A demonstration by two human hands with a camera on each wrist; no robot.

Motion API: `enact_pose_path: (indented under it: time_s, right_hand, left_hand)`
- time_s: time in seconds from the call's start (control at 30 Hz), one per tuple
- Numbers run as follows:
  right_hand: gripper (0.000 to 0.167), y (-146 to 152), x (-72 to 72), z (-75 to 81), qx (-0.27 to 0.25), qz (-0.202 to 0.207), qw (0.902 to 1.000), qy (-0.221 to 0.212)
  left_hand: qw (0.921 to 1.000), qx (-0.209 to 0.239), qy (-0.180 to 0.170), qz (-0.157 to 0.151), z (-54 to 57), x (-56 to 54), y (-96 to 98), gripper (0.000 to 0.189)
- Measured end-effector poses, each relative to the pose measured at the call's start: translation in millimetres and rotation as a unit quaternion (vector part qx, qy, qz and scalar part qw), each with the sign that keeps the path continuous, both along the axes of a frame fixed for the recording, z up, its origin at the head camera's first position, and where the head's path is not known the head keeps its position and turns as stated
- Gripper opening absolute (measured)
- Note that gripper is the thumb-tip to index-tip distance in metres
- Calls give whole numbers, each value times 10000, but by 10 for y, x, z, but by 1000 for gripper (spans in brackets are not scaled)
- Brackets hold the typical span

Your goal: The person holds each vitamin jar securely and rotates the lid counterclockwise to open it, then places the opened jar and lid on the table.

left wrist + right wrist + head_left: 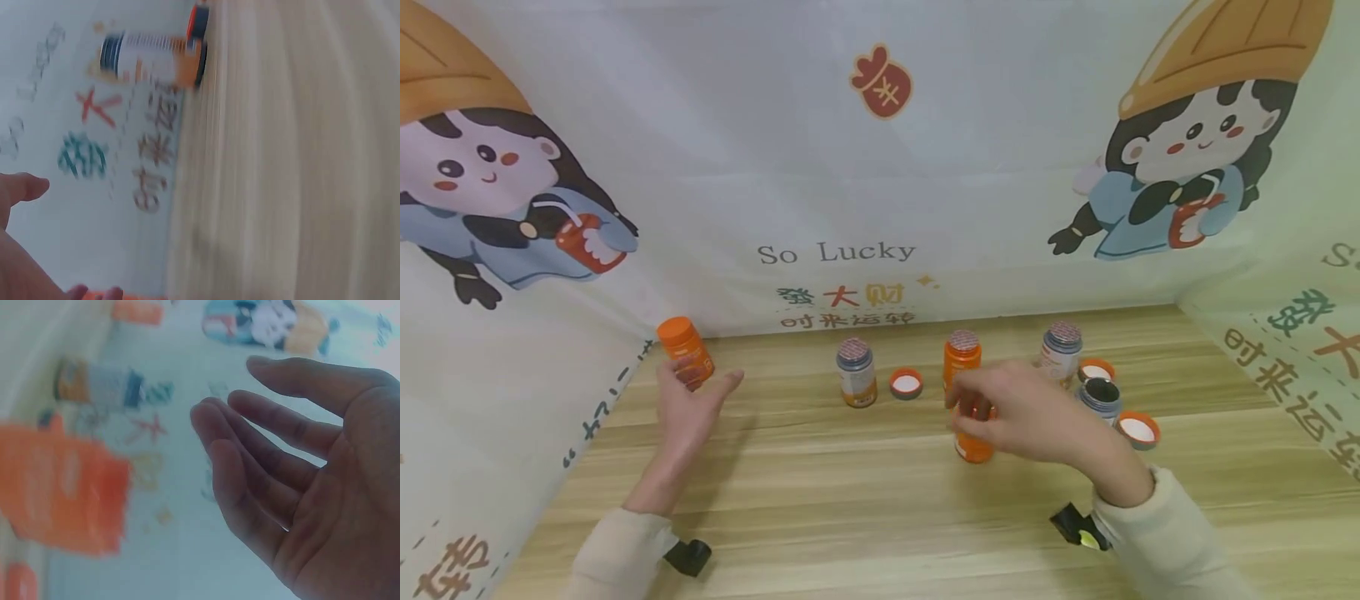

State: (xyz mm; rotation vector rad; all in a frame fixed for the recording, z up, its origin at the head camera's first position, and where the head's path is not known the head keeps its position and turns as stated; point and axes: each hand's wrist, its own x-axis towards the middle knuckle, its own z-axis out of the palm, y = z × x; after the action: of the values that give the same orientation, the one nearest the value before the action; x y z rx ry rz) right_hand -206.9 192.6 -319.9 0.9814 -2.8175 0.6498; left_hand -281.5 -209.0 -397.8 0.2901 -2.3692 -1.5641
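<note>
At the far left in the head view stands an orange bottle (679, 337) with an orange cap. My left hand (688, 408) is right at it, thumb spread wide and fingertips overlapping its lower part; contact is unclear. In the left wrist view, only an orange edge shows beneath those fingertips. My right hand (1030, 412) hovers over a front orange bottle (974, 447), partly covering it. The right wrist view shows that hand's fingers loosely bent, with nothing between them. Behind it stands another orange bottle (962, 352), uncapped, with a patterned seal on top.
A grey-and-orange bottle (857, 379) with a sealed top stands beside a loose cap (906, 383). To the right are a sealed bottle (1061, 350), an open-mouthed bottle (1100, 396) and two caps (1138, 430). A printed cloth (1000, 208) walls the wooden table (850, 517).
</note>
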Motion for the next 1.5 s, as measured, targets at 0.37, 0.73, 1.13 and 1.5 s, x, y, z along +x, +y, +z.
enact_pose_path:
  time_s: [0.37, 0.73, 1.13, 1.5]
  right_hand:
    - [6, -283, -22, -302, 239, 501, 9978, -357]
    - [11, -336, -65, -426, 504, 488, 9958, -584]
    - [12, -379, -90, -489, 626, 507, 9941, -727]
    - [19, -401, -109, -538, 679, 419, 9934, -828]
  left_hand:
    - [9924, -325, -1144, 326, -194, -616, -539, 118]
    - [9943, 75, -993, 383, -385, -962, -701, 105]
    - [9978, 304, -561, 178, -379, -945, -669, 74]
    - [9953, -37, -803, -539, -287, -579, -446, 75]
